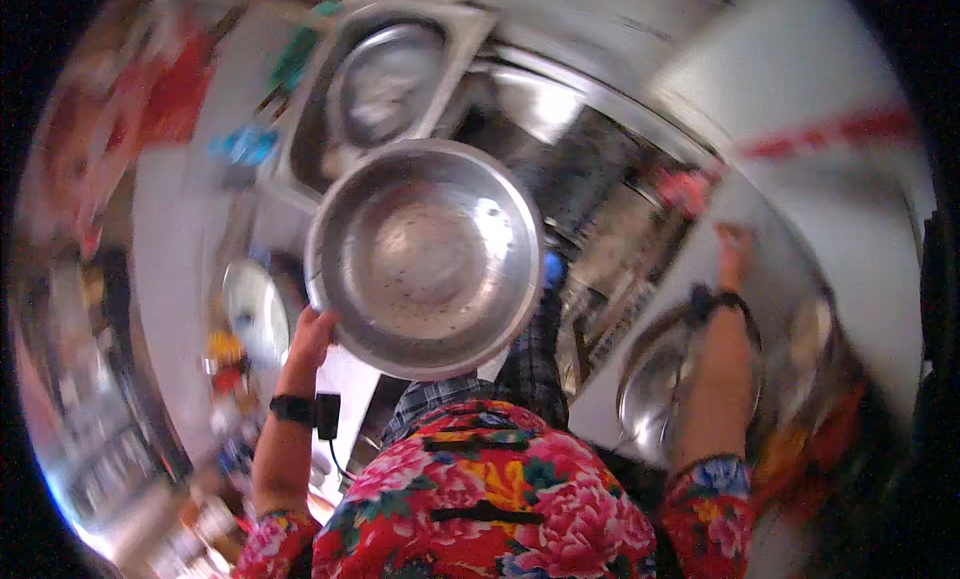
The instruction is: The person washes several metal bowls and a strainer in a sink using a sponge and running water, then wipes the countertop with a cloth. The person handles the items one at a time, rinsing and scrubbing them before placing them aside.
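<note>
A large metal basin (424, 260) is held out in front of me, its inside turned up towards the camera with small dark specks at the bottom. My left hand (316, 330) grips its lower left rim, thumb over the edge. On the right, my right hand (733, 241) is stretched out over a pale surface, away from the basin, close to a red-pink item (684, 191). Blur hides its fingers and whether it touches anything. Below my right forearm rests another round metal bowl (649, 387).
Beyond the basin is a metal sink (319, 76) with a round metal vessel (390, 83) inside. Blue (246, 145) and green (292, 57) items lie by the sink's left side. A whitish oval dish (256, 309) stands left. Dark, cluttered floor shows between the counters.
</note>
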Available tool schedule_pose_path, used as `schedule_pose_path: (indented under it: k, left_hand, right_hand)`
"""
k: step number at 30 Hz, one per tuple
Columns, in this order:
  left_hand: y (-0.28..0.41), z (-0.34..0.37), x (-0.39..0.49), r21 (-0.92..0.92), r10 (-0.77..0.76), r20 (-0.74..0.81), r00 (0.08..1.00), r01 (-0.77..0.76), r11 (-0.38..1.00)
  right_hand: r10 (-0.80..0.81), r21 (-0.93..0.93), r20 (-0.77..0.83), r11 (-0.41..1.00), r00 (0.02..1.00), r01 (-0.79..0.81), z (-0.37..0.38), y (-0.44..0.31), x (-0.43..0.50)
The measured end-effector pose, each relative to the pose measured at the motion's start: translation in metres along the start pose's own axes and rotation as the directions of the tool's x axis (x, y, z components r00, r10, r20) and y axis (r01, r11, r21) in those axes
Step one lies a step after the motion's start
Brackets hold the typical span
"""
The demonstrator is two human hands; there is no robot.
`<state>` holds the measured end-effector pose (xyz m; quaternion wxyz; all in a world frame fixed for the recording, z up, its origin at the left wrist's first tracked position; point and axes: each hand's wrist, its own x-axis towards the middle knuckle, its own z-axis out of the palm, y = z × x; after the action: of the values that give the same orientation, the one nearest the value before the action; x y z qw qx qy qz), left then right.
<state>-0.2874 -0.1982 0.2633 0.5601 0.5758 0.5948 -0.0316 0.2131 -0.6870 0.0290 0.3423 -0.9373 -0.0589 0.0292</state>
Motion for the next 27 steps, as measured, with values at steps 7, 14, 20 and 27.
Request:
schedule_pose_path:
  k: [7,14,20,27]
  left_hand:
    - [0.001,0.014,-0.022,-0.120,-0.202,-0.179,0.963,0.182,0.976]
    - [-0.029,0.001,-0.014,-0.346,-0.180,-0.300,0.937,0.070,0.936]
    - [-0.026,-0.010,0.005,-0.575,-0.315,-0.420,0.851,0.020,0.818]
    - [-0.038,-0.013,0.024,-0.776,-0.489,-0.442,0.752,-0.047,0.629]
  right_hand:
    - [0.240,-0.250,0.080,0.944,0.968,-0.213,0.031,0.033,0.035]
    - [0.807,0.404,0.153,0.476,0.571,-0.781,0.025,0.021,0.012]
    - [0.734,0.208,0.372,0.531,0.568,-0.821,0.016,0.042,0.019]
    - [0.305,0.099,0.741,0.832,0.598,-0.546,0.017,-0.059,-0.038]
